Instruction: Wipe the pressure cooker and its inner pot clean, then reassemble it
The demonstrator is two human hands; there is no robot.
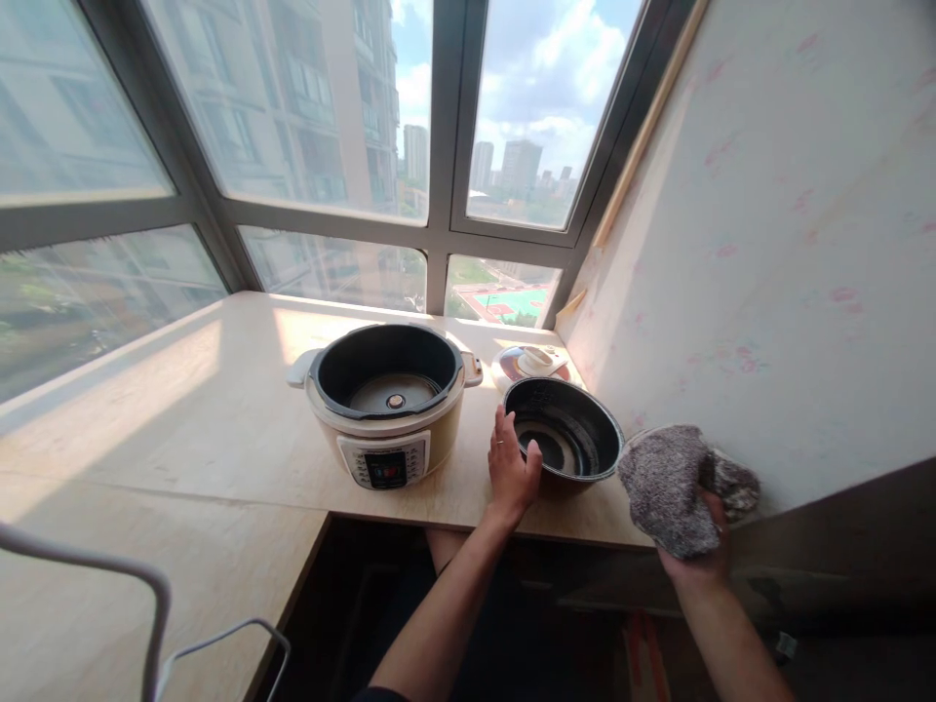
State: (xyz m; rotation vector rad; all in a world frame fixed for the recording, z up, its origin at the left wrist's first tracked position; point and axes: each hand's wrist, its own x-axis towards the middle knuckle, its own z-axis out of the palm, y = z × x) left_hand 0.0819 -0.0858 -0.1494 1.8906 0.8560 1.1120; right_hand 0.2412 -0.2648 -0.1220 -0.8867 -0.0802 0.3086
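Observation:
A black inner pot (566, 429) stands tilted near the front edge of the sill, its dark inside facing me. My left hand (512, 468) holds it at the left, with the fingers along its side and the thumb over the front rim. Bunched in my right hand (713, 546) is a grey fluffy cloth (669, 487), just right of the pot and apart from it or barely touching; I cannot tell which. The cloth covers part of the fingers. Left of the pot sits an open electric pressure cooker (387, 419) with a front control panel.
Behind the inner pot lies a lid (532, 363) with a pale knob. The wooden sill (219, 439) ends at a front edge below the cooker. Grey cables (157, 585) hang at the lower left. Windows stand behind, and a papered wall (790, 273) rises at the right.

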